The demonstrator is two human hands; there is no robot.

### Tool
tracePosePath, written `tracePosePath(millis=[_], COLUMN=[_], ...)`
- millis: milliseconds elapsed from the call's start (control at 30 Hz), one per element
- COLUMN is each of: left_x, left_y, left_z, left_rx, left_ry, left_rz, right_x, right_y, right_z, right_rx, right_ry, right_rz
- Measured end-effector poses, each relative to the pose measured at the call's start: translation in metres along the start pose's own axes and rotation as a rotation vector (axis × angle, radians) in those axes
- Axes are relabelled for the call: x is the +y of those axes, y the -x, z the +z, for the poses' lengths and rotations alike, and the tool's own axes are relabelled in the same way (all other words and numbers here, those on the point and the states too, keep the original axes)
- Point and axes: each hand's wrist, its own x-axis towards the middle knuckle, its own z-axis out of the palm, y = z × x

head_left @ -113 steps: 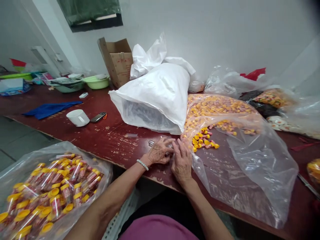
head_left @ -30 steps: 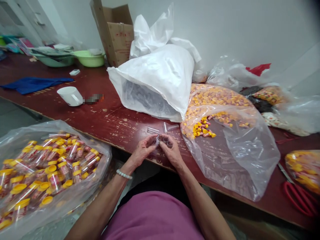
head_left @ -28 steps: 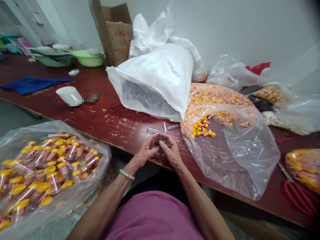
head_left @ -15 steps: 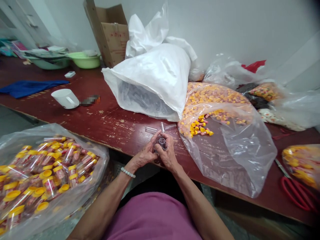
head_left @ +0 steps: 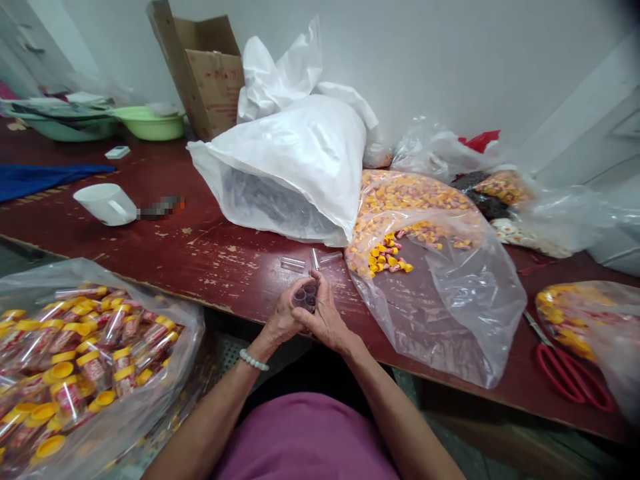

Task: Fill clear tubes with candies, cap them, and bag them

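Both my hands are wrapped round one bundle of clear plastic tubes (head_left: 306, 295), whose round open ends face up at me. My left hand (head_left: 284, 315) cups the bundle from the left, a pale bead bracelet on its wrist. From the right my right hand (head_left: 327, 317) closes on it, its thumb lying across the near side. Just beyond my fingers a few loose clear tubes (head_left: 293, 264) lie on the dark red table (head_left: 200, 260). Behind them a white sack (head_left: 310, 147) lies on its side, its mouth towards me, with many more clear tubes inside.
To the right, a clear bag (head_left: 415, 200) holds yellow-capped pieces. Red-handled scissors (head_left: 570, 377) lie near the right front edge. At lower left stands a bag of yellow-capped tubes (head_left: 95, 360). A white mug (head_left: 106, 203), green basin (head_left: 150, 125) and cardboard box (head_left: 215, 87) are farther back.
The tubes in my hands have come together into a tighter bundle, with more open ends showing. My left hand has drawn back from the loose tubes. The view has turned slightly right.
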Motion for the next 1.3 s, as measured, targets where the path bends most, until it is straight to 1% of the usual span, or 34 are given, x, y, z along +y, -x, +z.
tracePosePath(millis=[100,167,267,367,467,533,600,667,733,767,833,900,933,967,1000,1033,1100,1167,1233,1300], left_x=[0.003,0.004,0.0,-0.005,-0.007,-0.006,-0.004,-0.002,-0.001,0.0,0.002,0.005,0.007,0.008,0.01,0.012,0.014,0.015,0.015,0.014], left_y=[-0.001,-0.001,-0.002,-0.003,-0.003,-0.002,-0.002,-0.002,-0.002,-0.002,-0.002,-0.002,-0.003,-0.003,-0.004,-0.004,-0.006,-0.007,-0.007,-0.007], left_z=[0.0,0.0,-0.001,-0.001,0.001,0.004,0.007,0.009,0.01,0.011,0.011,0.013,0.014,0.016,0.017,0.019,0.022,0.025,0.027,0.029], left_rx=[-0.001,-0.002,-0.029,-0.06,-0.079,-0.057,-0.006,0.032,0.037,0.03,0.029,0.042,0.05,0.059,0.067,0.078,0.116,0.145,0.146,0.136], left_ry=[0.086,0.159,0.261,0.324,0.403,0.45,0.492,0.544,0.576,0.575,0.55,0.545,0.553,0.563,0.573,0.58,0.572,0.54,0.503,0.468], left_rz=[-0.056,-0.087,-0.124,-0.132,-0.136,-0.132,-0.134,-0.164,-0.231,-0.27,-0.341,-0.381,-0.383,-0.381,-0.38,-0.38,-0.38,-0.376,-0.371,-0.372], right_x=[0.0,0.001,0.003,0.005,0.006,0.005,0.001,-0.005,-0.008,-0.007,0.005,0.03,0.046,0.063,0.08,0.094,0.117,0.13,0.134,0.126], right_y=[0.0,-0.001,-0.001,-0.001,0.0,0.001,0.004,0.007,0.009,0.009,0.006,-0.002,-0.006,-0.01,-0.014,-0.017,-0.02,-0.019,-0.016,-0.011], right_z=[0.001,0.001,-0.002,-0.006,-0.008,-0.007,-0.007,-0.012,-0.026,-0.037,-0.068,-0.107,-0.127,-0.144,-0.16,-0.172,-0.187,-0.192,-0.19,-0.184], right_rx=[0.03,0.041,0.016,-0.006,0.003,0.017,0.031,0.045,0.093,0.148,0.344,0.584,0.651,0.661,0.63,0.616,0.563,0.542,0.57,0.641], right_ry=[-0.003,0.054,0.177,0.25,0.267,0.257,0.248,0.248,0.252,0.254,0.276,0.347,0.417,0.508,0.607,0.624,0.647,0.631,0.614,0.597], right_rz=[-0.045,-0.081,-0.099,-0.118,-0.152,-0.169,-0.184,-0.214,-0.252,-0.26,-0.222,-0.108,-0.025,0.06,0.139,0.164,0.19,0.192,0.209,0.24])
